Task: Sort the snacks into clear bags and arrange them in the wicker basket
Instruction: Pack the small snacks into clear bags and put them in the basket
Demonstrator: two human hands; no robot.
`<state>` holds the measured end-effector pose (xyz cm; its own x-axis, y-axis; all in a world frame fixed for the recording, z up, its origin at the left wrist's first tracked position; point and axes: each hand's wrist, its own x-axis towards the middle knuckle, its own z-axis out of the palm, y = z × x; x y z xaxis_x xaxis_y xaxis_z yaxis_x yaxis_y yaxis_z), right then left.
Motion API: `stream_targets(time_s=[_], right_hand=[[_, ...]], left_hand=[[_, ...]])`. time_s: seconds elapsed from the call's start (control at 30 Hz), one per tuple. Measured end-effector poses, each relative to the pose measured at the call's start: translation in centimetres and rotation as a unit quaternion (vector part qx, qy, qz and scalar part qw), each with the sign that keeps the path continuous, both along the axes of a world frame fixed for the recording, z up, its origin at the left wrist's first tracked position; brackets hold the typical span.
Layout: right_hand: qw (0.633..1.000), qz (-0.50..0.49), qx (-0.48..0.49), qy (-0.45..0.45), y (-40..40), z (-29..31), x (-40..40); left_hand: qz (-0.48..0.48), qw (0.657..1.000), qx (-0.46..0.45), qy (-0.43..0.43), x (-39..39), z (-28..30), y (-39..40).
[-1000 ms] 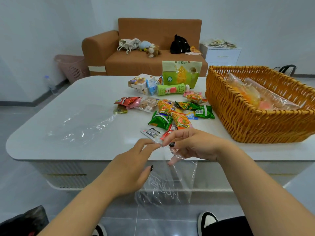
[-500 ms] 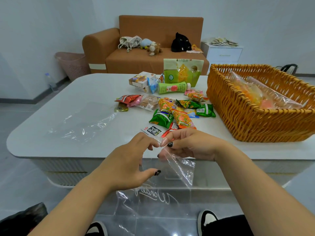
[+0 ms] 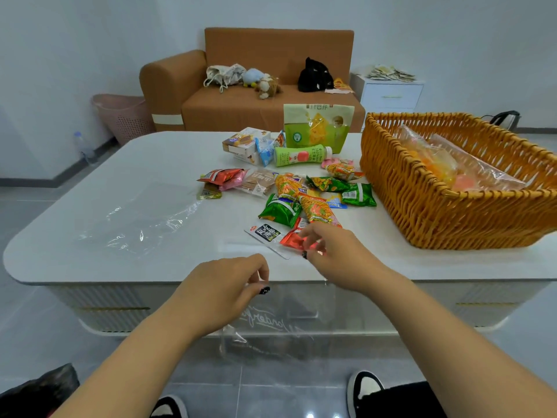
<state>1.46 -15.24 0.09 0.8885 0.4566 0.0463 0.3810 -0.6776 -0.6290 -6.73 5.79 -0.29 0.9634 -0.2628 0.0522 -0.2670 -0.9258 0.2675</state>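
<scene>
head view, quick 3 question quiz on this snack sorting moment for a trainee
1. True or false: the wicker basket already holds filled clear bags.
2. Which snack is the right hand grasping? A) green bottle B) red packet C) biscuit box
3. Fill in: the left hand pinches the edge of a clear ____ hanging below the table edge.

Key
1. True: filled clear bags lie inside it.
2. B: its fingers curl round the red packet; the green bottle and biscuit box lie untouched farther back.
3. bag: the clear bag hangs in front of the table.
</scene>
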Motion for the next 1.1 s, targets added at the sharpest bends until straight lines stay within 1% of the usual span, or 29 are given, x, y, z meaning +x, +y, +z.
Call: stream_targets(time_s=[0.07,0.1,0.13,0.23,0.3,0.37,0.4,0.47,0.5,0.57,0.6,0.63,0.67,0.7,0.77,0.83,0.87,0.9,0.93,1.0,1.03,1.1], right_hand=[[0.984,0.046,0.036,-0.167,0.5,-0.3,-0.9],[0.972,0.074,0.058,-0.216,0.8,-0.6,-1.4],[0.965,0.095,0.07,-0.233,1.1,-0.9,-1.9],[0.967,0.106,0.076,-0.219,1.6,-1.7,-2.7],[0.956,0.096,0.081,-0.265,1.8,-1.7,-2.9],[0.942,0.09,0.117,-0.302,2.0,-1.2,-2.8],[0.937,0.094,0.136,-0.308,2.0,-1.0,-2.8],[0.942,0.11,0.153,-0.276,2.1,-0.9,-2.9],[0.956,0.116,0.147,-0.227,2.2,-0.9,-3.0],[0.983,0.119,0.112,-0.079,2.3,-1.0,-3.1],[0.988,0.122,0.09,-0.006,2.3,-1.0,-2.9],[0.989,0.127,0.069,0.042,2.3,-1.2,-2.8],[0.988,0.136,0.046,0.055,2.2,-1.4,-2.7],[0.988,0.144,0.026,0.038,2.2,-1.5,-2.7],[0.989,0.133,0.011,-0.059,2.2,-1.6,-2.7],[0.979,0.111,0.03,-0.167,2.0,-1.5,-2.6],[0.973,0.109,0.034,-0.2,1.8,-1.4,-2.4],[0.971,0.115,0.029,-0.209,1.7,-1.3,-2.3],[0.973,0.126,0.019,-0.191,1.6,-1.3,-2.2],[0.982,0.15,-0.002,-0.118,1.7,-1.3,-2.4],[0.983,0.155,-0.013,-0.097,1.7,-1.3,-2.4],[0.987,0.127,0.009,-0.1,1.6,-1.0,-2.2]], left_hand=[[0.021,1.0,0.004,-0.02,0.1,0.0,0.1],[0.029,0.999,-0.001,-0.031,0.2,0.0,0.1],[0.037,0.998,-0.006,-0.041,0.3,0.0,0.2],[0.053,0.997,-0.021,-0.056,0.6,-0.1,0.3],[0.053,0.997,-0.024,-0.06,0.9,-0.1,0.4],[0.045,0.997,-0.013,-0.063,1.0,-0.2,0.4],[0.038,0.997,-0.012,-0.067,1.1,-0.3,0.3],[0.02,0.995,-0.03,-0.09,1.1,-0.5,0.3],[0.014,0.993,-0.046,-0.107,1.1,-0.5,0.3],[0.012,0.987,-0.075,-0.14,0.9,-0.5,0.3],[0.01,0.984,-0.083,-0.155,0.9,-0.5,0.4],[0.007,0.981,-0.088,-0.171,0.9,-0.5,0.6],[0.004,0.978,-0.091,-0.186,0.9,-0.6,0.7],[0.0,0.975,-0.095,-0.199,0.9,-0.6,0.9],[-0.007,0.973,-0.095,-0.211,0.9,-0.7,1.2],[-0.012,0.974,-0.089,-0.207,0.8,-0.9,1.4],[-0.017,0.974,-0.087,-0.207,0.7,-1.0,1.4],[-0.025,0.974,-0.087,-0.207,0.7,-1.1,1.4],[-0.033,0.974,-0.089,-0.208,0.7,-1.1,1.4],[-0.043,0.972,-0.097,-0.211,0.6,-1.2,1.2],[-0.045,0.969,-0.102,-0.22,0.5,-1.1,1.0],[-0.035,0.961,-0.117,-0.249,0.5,-0.7,1.0]])
